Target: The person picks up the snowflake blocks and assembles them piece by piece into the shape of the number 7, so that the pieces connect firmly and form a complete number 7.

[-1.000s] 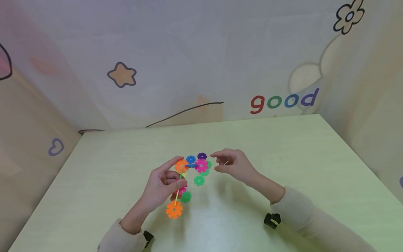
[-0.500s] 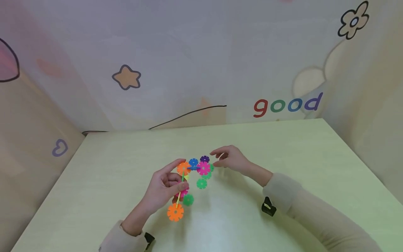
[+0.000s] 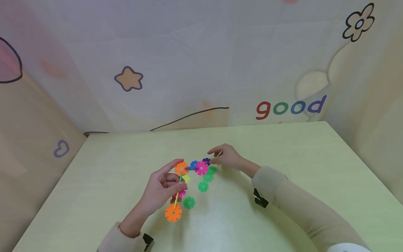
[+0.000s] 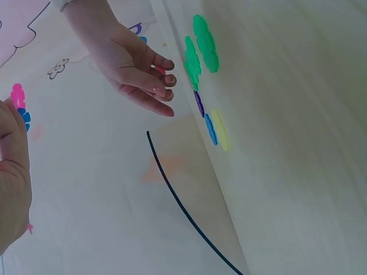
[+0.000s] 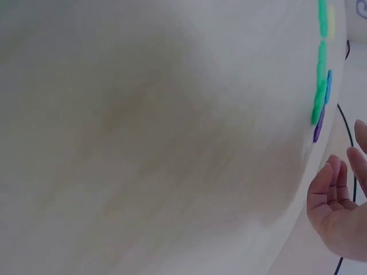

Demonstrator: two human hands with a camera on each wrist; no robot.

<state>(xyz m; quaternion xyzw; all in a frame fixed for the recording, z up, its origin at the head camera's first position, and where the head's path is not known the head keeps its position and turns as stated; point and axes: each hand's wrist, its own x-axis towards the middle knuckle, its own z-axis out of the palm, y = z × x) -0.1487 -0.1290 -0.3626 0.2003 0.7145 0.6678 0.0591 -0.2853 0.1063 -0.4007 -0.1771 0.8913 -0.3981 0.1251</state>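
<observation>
Your left hand [image 3: 163,190] grips the snowflake-disc chain [image 3: 182,182] | right hand [image 3: 227,158], fingers loosely apart, reaches the purple disc [image 3: 206,161] on the table [image 3: 283,196]

The purple disc [image 3: 206,161] is half hidden behind the right hand's fingertips [image 3: 211,161].

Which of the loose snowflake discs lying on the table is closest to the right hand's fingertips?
The purple disc. It lies at the far end of the group, right at the right hand, while the green discs lie nearer the person.
</observation>
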